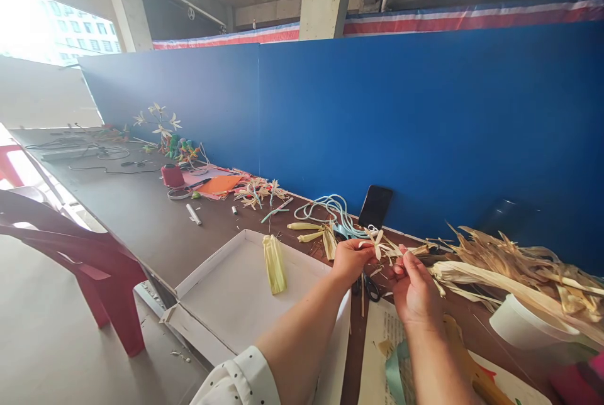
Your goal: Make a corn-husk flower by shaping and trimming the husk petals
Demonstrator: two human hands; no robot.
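Pale flower [377,245], narrow-petalled, sits right of centre in the lower half of the frame, between the person's two hands. Behind it a blue panel [425,128] spans the middle of the frame, and a brown table [141,222] runs along its foot from the left side to the lower right. A dark red chair [85,248] stands at the lower left, beside the table. At bottom centre lies a shallow white tray [221,292], the left forearm reaching across it. Dry tan husks [509,254] heap up at the right, one long strip crossing the rim of a white cup [523,323] at the lower right. The left hand [350,261] is closed to a pinch, thumb and fingers holding the flower by its left side. The right hand [418,292] is half curled, palm showing, its thumb and fingertips drawn together just beside the petals; whether they grip anything I cannot tell. A dark phone [376,205] leans against the panel above the hands, with a looped pale blue cord [337,204] to its left. One yellow-green husk piece [274,263] lies in the tray, and black-handled scissors [376,292] rest between the forearms, partly hidden.
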